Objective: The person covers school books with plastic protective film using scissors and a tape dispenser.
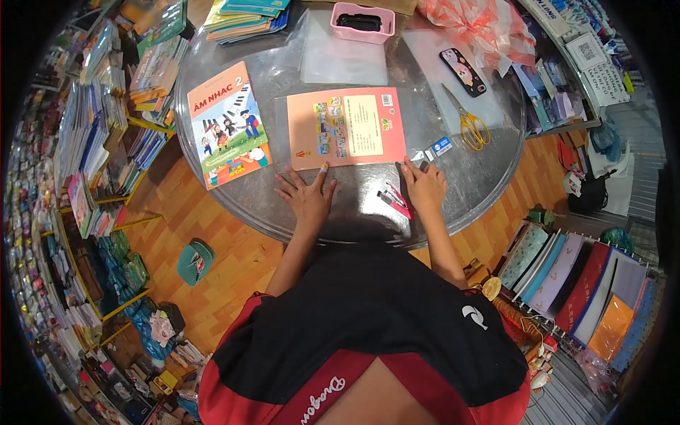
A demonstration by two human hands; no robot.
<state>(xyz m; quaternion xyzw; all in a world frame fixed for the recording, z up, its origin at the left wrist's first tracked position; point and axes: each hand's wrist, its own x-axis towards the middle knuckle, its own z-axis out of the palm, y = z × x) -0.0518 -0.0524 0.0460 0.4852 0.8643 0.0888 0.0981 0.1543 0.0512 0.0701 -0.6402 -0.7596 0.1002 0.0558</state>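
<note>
A salmon-pink book point(382, 131) lies back cover up on a clear plastic sheet point(281, 124) on the round table. My left hand point(309, 197) rests palm down with its fingers spread, one fingertip touching the book's lower edge. At the lower right corner of the book is my right hand point(427, 188), its fingers reaching forward and touching that corner. A small dark object shows by its fingertips, partly hidden. Between my hands lie pens or markers with a pink item point(394, 200). A blue-and-white small box point(438, 147) sits just beyond the right hand.
Left of the book is a music textbook point(230, 127). Yellow-handled scissors point(473, 131) and a phone in a patterned case point(462, 72) lie to the right. At the back are clear plastic covers point(340, 60), a pink basket point(363, 32), stacked books point(244, 20) and a red-white plastic bag point(482, 28).
</note>
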